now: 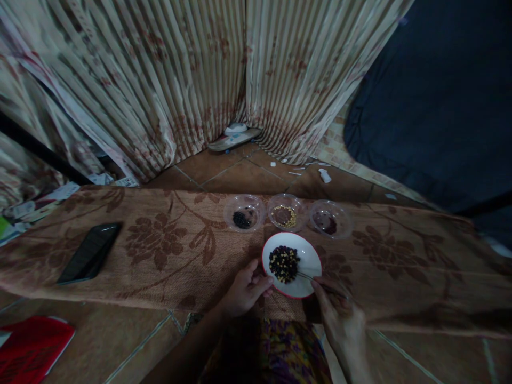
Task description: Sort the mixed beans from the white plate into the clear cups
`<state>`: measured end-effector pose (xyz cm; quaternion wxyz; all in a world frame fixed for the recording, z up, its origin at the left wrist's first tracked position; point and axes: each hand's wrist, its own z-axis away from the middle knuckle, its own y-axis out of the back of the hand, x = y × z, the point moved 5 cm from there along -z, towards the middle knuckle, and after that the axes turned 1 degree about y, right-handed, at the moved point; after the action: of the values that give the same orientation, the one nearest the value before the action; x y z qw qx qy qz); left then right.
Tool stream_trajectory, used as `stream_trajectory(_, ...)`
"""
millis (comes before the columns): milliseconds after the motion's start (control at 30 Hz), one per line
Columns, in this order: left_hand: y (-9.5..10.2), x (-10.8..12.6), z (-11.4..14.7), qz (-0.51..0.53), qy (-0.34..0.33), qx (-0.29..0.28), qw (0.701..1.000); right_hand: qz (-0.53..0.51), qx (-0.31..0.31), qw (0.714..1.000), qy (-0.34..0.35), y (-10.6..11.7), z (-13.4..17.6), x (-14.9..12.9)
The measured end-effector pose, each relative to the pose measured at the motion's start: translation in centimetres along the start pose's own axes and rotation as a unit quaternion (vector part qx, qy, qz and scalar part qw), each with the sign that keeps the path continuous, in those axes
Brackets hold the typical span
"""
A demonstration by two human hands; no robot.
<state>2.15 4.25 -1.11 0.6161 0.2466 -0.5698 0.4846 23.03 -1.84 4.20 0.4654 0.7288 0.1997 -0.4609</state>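
"What's carrying everything here?"

"A long cloth-covered table (pixel 200 288); darker flowers are spreading across its brown weave."

"And what's lying on it?"

"A dark phone (pixel 90 253) is lying by itself toward the left. Along the far edge, around the middle, three clear bowls (pixel 245 198) are standing in a row."

"And on the near side of those?"

"A white, red-rimmed plate (pixel 310 258) is sitting, it seems, just in front of the middle one."

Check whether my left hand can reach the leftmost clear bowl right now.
Probably yes: only cloth seems to lie between the left hand and the leftmost clear bowl, though that hand would first leave the white plate.
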Motion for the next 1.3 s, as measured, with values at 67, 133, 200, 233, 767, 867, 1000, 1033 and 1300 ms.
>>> stream_trajectory(67, 0.1, -0.2, 0.0, -0.003, 0.002, 0.003, 1.000, 0.008, -0.004, 1.000, -0.005, 0.0, 0.0, 0.4)
stream_trajectory(133, 0.1, -0.3, 0.0, -0.006, 0.001, 0.001, 1.000, 0.009, -0.002, 1.000, -0.014, 0.1, 0.0, 0.9)
stream_trajectory(200, 0.1, -0.2, 0.0, -0.008, -0.004, -0.004, 1.000, 0.011, -0.003, 1.000, -0.015, 0.1, 0.0, 1.1)
stream_trajectory(233, 0.1, -0.2, 0.1, -0.009, -0.007, -0.006, 1.000, 0.010, 0.000, 1.000, -0.016, 0.2, 0.1, 1.2)
stream_trajectory(767, 0.1, -0.2, 0.1, -0.005, 0.000, 0.002, 1.000, -0.006, 0.022, 1.000, -0.021, 0.2, 0.4, 1.4)
stream_trajectory(867, 0.1, -0.2, 0.1, -0.005, -0.008, -0.001, 1.000, -0.002, 0.011, 1.000, -0.023, 0.2, 0.5, 1.2)
stream_trajectory(1000, 0.2, -0.2, 0.1, -0.010, -0.012, -0.005, 1.000, 0.007, 0.008, 0.999, -0.031, 0.3, 0.5, 0.9)
stream_trajectory(1033, 0.2, -0.3, 0.1, -0.011, -0.012, -0.003, 1.000, 0.007, 0.007, 1.000, -0.025, 0.3, 0.5, 0.8)
stream_trajectory(1300, 0.1, 0.0, 0.0, -0.006, -0.012, -0.004, 1.000, -0.001, 0.025, 1.000, 0.007, 0.3, 0.5, 1.0)
